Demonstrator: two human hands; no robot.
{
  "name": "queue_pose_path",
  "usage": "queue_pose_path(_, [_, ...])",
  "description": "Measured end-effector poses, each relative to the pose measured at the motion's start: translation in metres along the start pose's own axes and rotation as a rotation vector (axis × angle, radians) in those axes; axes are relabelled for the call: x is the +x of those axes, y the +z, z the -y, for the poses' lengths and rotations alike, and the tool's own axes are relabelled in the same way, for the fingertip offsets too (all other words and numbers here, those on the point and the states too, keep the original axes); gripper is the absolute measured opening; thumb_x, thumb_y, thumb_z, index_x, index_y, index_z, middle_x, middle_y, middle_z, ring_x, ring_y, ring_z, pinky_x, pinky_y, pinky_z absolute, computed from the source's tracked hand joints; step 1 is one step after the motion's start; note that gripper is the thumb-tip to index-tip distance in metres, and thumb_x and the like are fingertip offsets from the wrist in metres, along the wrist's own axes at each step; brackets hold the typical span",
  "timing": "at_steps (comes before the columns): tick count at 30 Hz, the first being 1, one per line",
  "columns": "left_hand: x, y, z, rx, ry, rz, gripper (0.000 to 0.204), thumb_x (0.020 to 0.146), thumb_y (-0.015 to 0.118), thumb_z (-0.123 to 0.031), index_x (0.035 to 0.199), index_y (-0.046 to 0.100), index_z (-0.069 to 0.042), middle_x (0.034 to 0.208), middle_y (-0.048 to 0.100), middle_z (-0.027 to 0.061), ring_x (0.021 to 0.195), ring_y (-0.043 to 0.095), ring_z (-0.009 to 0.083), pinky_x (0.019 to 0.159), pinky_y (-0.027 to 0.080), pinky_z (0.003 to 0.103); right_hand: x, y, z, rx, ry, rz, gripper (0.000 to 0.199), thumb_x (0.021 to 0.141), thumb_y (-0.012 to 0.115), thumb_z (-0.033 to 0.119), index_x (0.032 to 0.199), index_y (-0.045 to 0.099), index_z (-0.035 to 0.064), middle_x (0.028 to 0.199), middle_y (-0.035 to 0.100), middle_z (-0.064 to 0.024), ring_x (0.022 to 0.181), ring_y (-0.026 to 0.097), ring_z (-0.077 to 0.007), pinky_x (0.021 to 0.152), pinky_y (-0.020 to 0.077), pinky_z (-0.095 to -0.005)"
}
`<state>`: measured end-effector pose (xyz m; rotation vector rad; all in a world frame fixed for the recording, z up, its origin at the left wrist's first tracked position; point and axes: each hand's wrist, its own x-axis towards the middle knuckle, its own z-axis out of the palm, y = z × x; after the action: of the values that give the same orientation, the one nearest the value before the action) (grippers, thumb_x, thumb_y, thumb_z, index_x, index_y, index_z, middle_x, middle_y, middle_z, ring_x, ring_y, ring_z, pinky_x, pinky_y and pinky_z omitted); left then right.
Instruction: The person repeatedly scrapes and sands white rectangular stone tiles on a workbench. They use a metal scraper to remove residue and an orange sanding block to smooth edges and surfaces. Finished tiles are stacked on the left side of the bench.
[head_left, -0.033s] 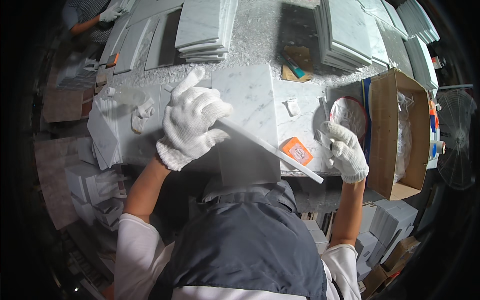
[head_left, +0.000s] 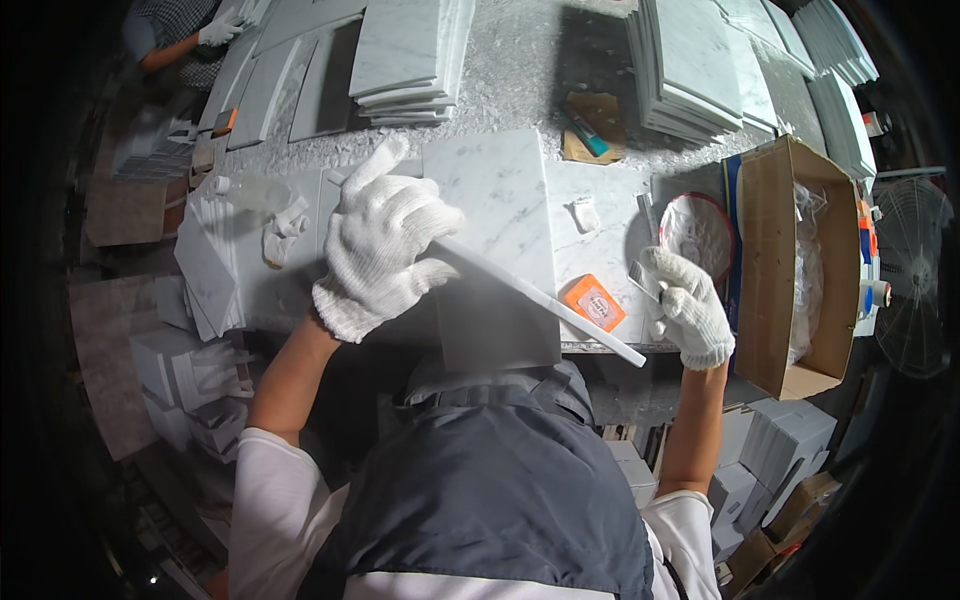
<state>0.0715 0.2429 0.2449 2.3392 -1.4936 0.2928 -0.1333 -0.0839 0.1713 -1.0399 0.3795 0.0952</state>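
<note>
My left hand [head_left: 385, 250], in a white knitted glove, is closed round the upper end of a thin white marble tile [head_left: 560, 308]. I see this tile almost edge-on, slanting down to the right. Beneath it a grey-veined marble slab [head_left: 490, 190] lies flat, its near part in shadow. My right hand [head_left: 690, 310], also gloved, pinches a small flat scraper-like tool [head_left: 643, 280], partly hidden by the fingers. Between the hands, an orange block [head_left: 594, 303] with a round pale label rests on the table. A round red-rimmed dish [head_left: 697, 203] with whitish contents sits just beyond my right hand.
An open cardboard box [head_left: 770, 330] holding clear plastic stands at right, near a fan [head_left: 915, 270]. Tile stacks [head_left: 400, 50] rise at the back. A teal-handled tool [head_left: 588, 132] lies on brown paper. Far left, another person's gloved hand [head_left: 220, 28] shows.
</note>
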Motion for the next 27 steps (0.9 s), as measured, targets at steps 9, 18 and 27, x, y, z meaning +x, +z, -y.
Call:
queue_pose_path(9, [-0.006, 0.002, 0.003, 0.007, 0.011, -0.022, 0.057, 0.090, 0.056, -0.071, 0.101, 0.070, -0.017, 0.107, 0.063, 0.0067, 0.124, 0.054, 0.0369, 0.114, 0.036, 0.052, -0.028, -0.026, -0.039, -0.076, -0.035, -0.091, 0.078, 0.084, 0.081, 0.047, 0.135, 0.058, -0.0083, 0.085, 0.064, -0.0040, 0.071, 0.056, -0.0100, 0.063, 0.0444, -0.0243])
queue_pose_path(18, [0.002, -0.002, -0.018, 0.059, 0.036, -0.019, 0.059, 0.084, 0.065, -0.069, 0.099, 0.070, -0.013, 0.102, 0.066, 0.0076, 0.108, 0.064, 0.0302, 0.116, 0.038, 0.054, -0.046, -0.037, -0.075, 0.230, -0.033, -0.320, 0.032, 0.095, 0.076, 0.021, 0.118, 0.063, 0.0029, 0.087, 0.063, -0.0028, 0.067, 0.060, -0.0143, 0.056, 0.0479, -0.0255])
queue_pose_path(27, [0.021, -0.007, -0.058, -0.098, 0.002, 0.077, 0.043, 0.083, 0.077, -0.052, 0.099, 0.071, -0.012, 0.098, 0.064, 0.0068, 0.116, 0.058, 0.0370, 0.109, 0.039, 0.052, -0.049, -0.013, -0.073, 0.089, -0.004, -0.323, 0.023, 0.097, 0.071, 0.018, 0.113, 0.063, 0.0042, 0.091, 0.064, -0.0032, 0.078, 0.061, -0.0140, 0.071, 0.0510, -0.0280])
